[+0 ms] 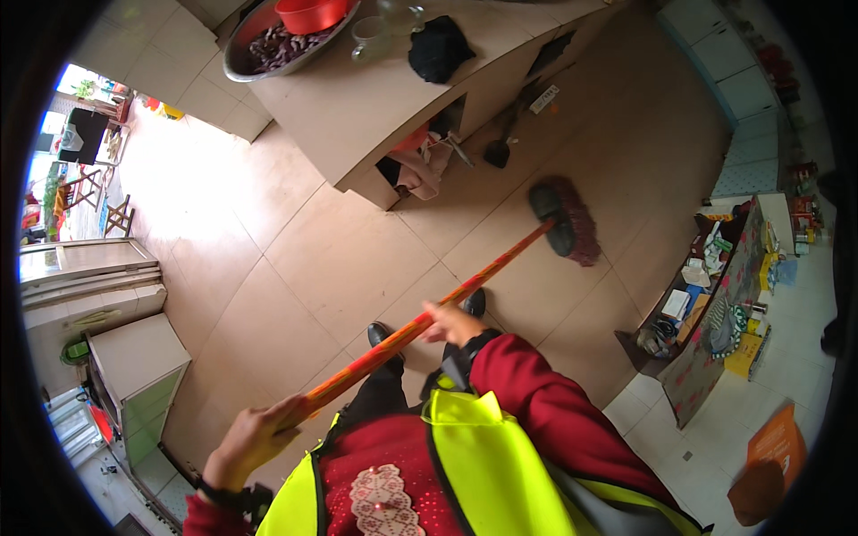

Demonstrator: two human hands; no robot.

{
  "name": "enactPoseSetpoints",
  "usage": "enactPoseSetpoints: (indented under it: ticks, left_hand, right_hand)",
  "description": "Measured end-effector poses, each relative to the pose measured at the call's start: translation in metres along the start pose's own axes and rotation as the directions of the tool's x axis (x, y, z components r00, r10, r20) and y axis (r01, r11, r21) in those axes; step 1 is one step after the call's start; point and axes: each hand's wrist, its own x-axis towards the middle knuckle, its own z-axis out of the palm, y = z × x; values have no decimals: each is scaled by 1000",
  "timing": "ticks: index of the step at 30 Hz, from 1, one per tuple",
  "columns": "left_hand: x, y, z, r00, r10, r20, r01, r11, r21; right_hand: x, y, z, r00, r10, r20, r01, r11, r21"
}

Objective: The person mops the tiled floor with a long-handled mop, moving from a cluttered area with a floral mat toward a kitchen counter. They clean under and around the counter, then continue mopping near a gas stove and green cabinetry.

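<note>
A broom with an orange-red patterned handle [382,348] slants across the view from lower left to upper right. My left hand [265,429] grips the handle near its top end. Farther down, my right hand [456,325] is wrapped around the same handle, thumb uppermost. At the far end, the broom head [563,221], a dark cap with dark red bristles, rests on the tiled floor [322,261] and looks slightly blurred. My dark shoes [473,303] stand just below the handle.
A tiled counter [322,120] carries a metal basin [288,70], a red plastic bowl [312,13], glass cups [369,40] and black cloth [440,48]. Beneath are bags [415,167] and a black shovel-like tool [497,153]. A cluttered drawer unit [704,321] stands right, a cabinet [141,365] left.
</note>
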Motion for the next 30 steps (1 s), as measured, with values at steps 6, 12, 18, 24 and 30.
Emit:
enactPoseSetpoints:
  ticks: [6,12,18,24,30]
  left_hand:
    - [-132,-61,-70,966,-254,-46,254,967,-2]
    - [-50,-72,-11,983,-183,-20,179,977,-118]
    - [13,-51,19,999,-22,-49,13,985,-170]
    - [-113,-36,-52,920,-391,-14,389,918,-71]
    - [-107,-33,-38,907,-418,-54,410,905,-117]
  right_hand:
    - [-9,51,172,973,109,205,-103,994,-39]
    - [29,13,108,980,-116,-161,134,986,101]
    - [18,-50,22,974,-190,-125,194,981,19]
    - [-27,21,112,886,257,386,-218,965,-143]
    - [24,16,86,997,73,40,-79,982,171]
